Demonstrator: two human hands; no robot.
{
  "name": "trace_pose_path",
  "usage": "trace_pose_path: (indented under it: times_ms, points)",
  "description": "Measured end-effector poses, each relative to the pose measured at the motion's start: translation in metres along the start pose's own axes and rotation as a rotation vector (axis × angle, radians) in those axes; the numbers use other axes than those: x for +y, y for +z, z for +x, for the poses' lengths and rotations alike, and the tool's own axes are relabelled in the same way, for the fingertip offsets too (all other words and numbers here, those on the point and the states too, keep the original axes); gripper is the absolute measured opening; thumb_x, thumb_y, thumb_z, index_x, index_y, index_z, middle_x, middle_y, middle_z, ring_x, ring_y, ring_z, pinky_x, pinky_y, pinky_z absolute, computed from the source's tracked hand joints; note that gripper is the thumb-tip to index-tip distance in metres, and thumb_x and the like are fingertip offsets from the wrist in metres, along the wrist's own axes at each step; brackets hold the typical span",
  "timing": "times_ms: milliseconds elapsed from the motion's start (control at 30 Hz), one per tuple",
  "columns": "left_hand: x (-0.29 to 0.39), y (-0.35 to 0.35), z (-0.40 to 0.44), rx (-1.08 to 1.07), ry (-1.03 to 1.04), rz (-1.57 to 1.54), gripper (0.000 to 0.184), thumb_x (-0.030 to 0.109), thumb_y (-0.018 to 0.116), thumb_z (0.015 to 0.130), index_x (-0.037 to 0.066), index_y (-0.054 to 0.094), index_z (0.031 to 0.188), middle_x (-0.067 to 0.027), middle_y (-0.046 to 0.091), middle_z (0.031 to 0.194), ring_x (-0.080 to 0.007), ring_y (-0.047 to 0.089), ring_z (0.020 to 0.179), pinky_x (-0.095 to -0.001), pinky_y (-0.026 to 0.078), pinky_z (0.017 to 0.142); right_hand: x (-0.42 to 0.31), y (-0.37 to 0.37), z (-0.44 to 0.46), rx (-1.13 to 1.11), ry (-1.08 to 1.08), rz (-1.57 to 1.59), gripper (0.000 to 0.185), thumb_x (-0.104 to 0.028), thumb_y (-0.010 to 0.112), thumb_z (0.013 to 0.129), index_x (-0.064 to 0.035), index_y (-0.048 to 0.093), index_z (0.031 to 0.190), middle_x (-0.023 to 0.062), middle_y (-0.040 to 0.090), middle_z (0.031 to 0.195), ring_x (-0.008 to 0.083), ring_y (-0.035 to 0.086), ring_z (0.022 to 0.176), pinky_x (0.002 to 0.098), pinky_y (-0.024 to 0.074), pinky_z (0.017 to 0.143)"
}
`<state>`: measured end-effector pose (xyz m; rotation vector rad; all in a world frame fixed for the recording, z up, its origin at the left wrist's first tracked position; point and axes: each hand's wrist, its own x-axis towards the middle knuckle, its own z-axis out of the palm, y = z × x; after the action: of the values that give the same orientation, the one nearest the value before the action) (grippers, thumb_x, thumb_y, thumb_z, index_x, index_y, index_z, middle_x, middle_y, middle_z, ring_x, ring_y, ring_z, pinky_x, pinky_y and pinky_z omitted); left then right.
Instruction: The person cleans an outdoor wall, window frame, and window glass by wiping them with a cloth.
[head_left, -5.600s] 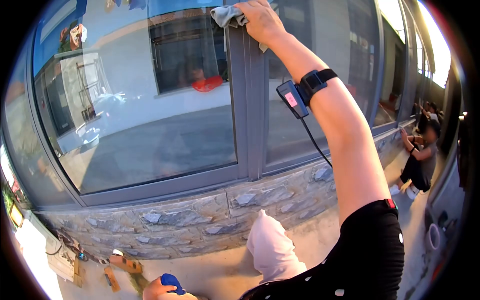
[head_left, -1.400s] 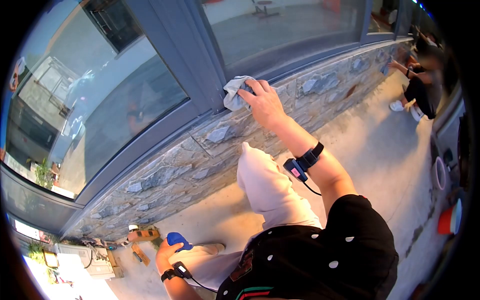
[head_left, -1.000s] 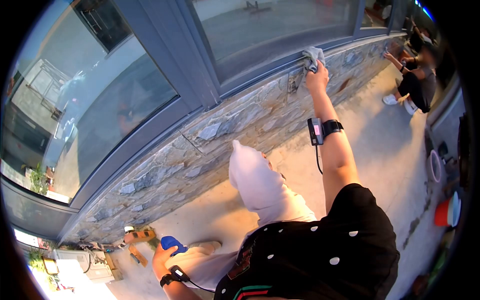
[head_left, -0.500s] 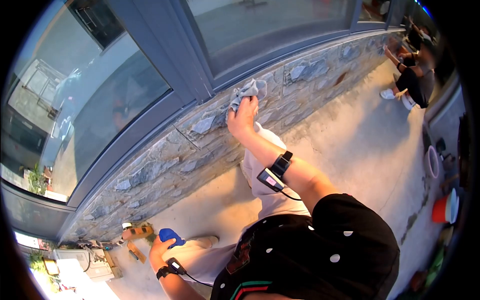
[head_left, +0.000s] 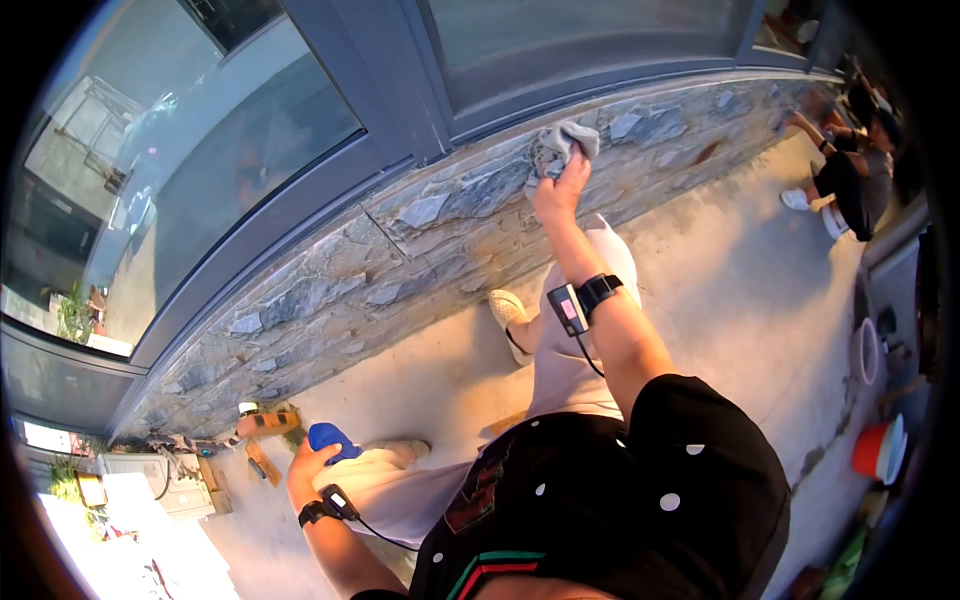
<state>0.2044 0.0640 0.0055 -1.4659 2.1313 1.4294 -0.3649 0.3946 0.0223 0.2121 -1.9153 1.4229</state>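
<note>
My right hand [head_left: 562, 190] is closed on a crumpled grey cloth [head_left: 567, 147], held in front of the stone wall [head_left: 420, 211] just under the window frame. Whether the cloth touches the stone I cannot tell. At the lower left, my left hand [head_left: 308, 462] grips a blue cloth [head_left: 333, 443] beside my left knee. Above the wall stand the grey window frame [head_left: 385, 85] and its glass panes [head_left: 210, 150]. Black straps with small devices sit on both of my forearms.
A person [head_left: 855, 170] squats by the wall at the right. A red bucket [head_left: 868, 452] and a pale basin [head_left: 867, 352] stand on the ground at the right edge. Orange bricks [head_left: 268, 424] and a white cabinet-like box [head_left: 165, 482] are at the lower left.
My right hand with the grey cloth has come down from the top of the frame to the sill, then onto the wall's height. My right leg has shifted right; my left hand keeps the blue cloth.
</note>
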Motion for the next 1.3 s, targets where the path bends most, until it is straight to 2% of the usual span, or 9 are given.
trace_pose_path:
  times_ms: [167, 267, 400, 500, 767, 967, 1000, 1067, 1300]
  points:
    - [-0.022, -0.006, 0.007, -0.032, 0.001, -0.058, 0.059, 0.018, 0.081, 0.072, 0.004, 0.054, 0.122, -0.0069, 0.067, 0.108, -0.0180, 0.063, 0.098, -0.0340, 0.050, 0.089, 0.011, 0.003, 0.015, 0.065, 0.773, 0.040, 0.062, -0.016, 0.066, 0.076, 0.0056, 0.041, 0.128, 0.0305, 0.045, 0.126, 0.0416, 0.045, 0.120, 0.0422, 0.0347, 0.104]
    - [-0.005, -0.003, -0.002, -0.026, -0.024, 0.010, 0.062, 0.020, 0.082, 0.071, 0.004, 0.054, 0.124, -0.0075, 0.067, 0.109, -0.0183, 0.064, 0.098, -0.0343, 0.051, 0.088, -0.010, 0.035, -0.046, 0.027, 0.358, 0.091, 0.058, -0.015, 0.065, 0.074, 0.0098, 0.039, 0.120, 0.0325, 0.039, 0.128, 0.0428, 0.038, 0.122, 0.0443, 0.0268, 0.107]
    - [-0.006, -0.001, 0.006, -0.005, -0.007, 0.001, 0.061, 0.020, 0.082, 0.070, 0.003, 0.055, 0.122, -0.0082, 0.067, 0.109, -0.0173, 0.064, 0.097, -0.0333, 0.052, 0.087, -0.106, 0.034, -0.137, -0.459, 0.001, 0.146, 0.066, 0.002, 0.059, 0.073, 0.0052, 0.029, 0.131, 0.0377, 0.013, 0.141, 0.0536, 0.022, 0.125, 0.0548, 0.0194, 0.108]
    - [0.011, 0.004, -0.004, 0.000, 0.012, -0.002, 0.056, 0.020, 0.082, 0.070, 0.003, 0.058, 0.119, -0.0070, 0.068, 0.107, -0.0168, 0.065, 0.095, -0.0330, 0.052, 0.086, -0.125, 0.030, -0.158, -0.628, -0.304, 0.198, 0.055, 0.006, 0.060, 0.069, -0.0048, 0.051, 0.122, 0.0295, 0.029, 0.137, 0.0488, 0.033, 0.122, 0.0529, 0.0276, 0.105]
    - [-0.010, -0.001, 0.007, -0.003, 0.044, -0.016, 0.055, 0.021, 0.082, 0.070, 0.004, 0.060, 0.117, -0.0069, 0.068, 0.106, -0.0164, 0.065, 0.095, -0.0328, 0.051, 0.088, -0.088, -0.005, -0.055, -0.610, -0.577, 0.017, 0.059, 0.002, 0.062, 0.064, -0.0103, 0.057, 0.121, 0.0197, 0.050, 0.114, 0.0397, 0.048, 0.105, 0.0472, 0.0368, 0.097]
    - [0.011, 0.002, -0.015, 0.035, 0.034, 0.028, 0.055, 0.021, 0.082, 0.070, 0.004, 0.061, 0.117, -0.0074, 0.068, 0.107, -0.0171, 0.065, 0.097, -0.0330, 0.051, 0.090, -0.016, 0.003, -0.004, 0.053, -0.055, 0.137, 0.051, -0.002, 0.059, 0.073, 0.0067, 0.049, 0.122, 0.0248, 0.049, 0.115, 0.0443, 0.046, 0.111, 0.0473, 0.0364, 0.099]
    - [0.009, 0.002, -0.013, 0.034, 0.029, 0.029, 0.055, 0.021, 0.082, 0.070, 0.004, 0.061, 0.117, -0.0074, 0.068, 0.107, -0.0171, 0.065, 0.097, -0.0330, 0.051, 0.090, 0.006, 0.013, -0.001, 0.049, -0.052, 0.135, 0.051, -0.002, 0.059, 0.073, 0.0067, 0.049, 0.122, 0.0248, 0.049, 0.115, 0.0443, 0.046, 0.111, 0.0473, 0.0364, 0.099]
    - [0.005, 0.000, -0.005, -0.028, 0.048, -0.044, 0.056, 0.022, 0.083, 0.070, 0.004, 0.060, 0.119, -0.0074, 0.068, 0.108, -0.0173, 0.065, 0.098, -0.0330, 0.051, 0.090, 0.044, 0.026, 0.001, 0.071, 0.536, 0.264, 0.040, -0.007, 0.061, 0.080, 0.0065, 0.052, 0.116, 0.0243, 0.057, 0.113, 0.0355, 0.055, 0.106, 0.0418, 0.0418, 0.094]
    - [0.035, 0.013, 0.032, -0.111, 0.098, 0.085, 0.063, 0.022, 0.084, 0.068, 0.003, 0.057, 0.122, -0.0087, 0.067, 0.112, -0.0185, 0.063, 0.102, -0.0345, 0.050, 0.092, -0.033, 0.053, -0.125, -0.205, 0.626, 0.160, 0.041, -0.016, 0.072, 0.077, 0.0065, 0.052, 0.105, 0.0195, 0.061, 0.108, 0.0295, 0.060, 0.100, 0.0380, 0.0466, 0.087]
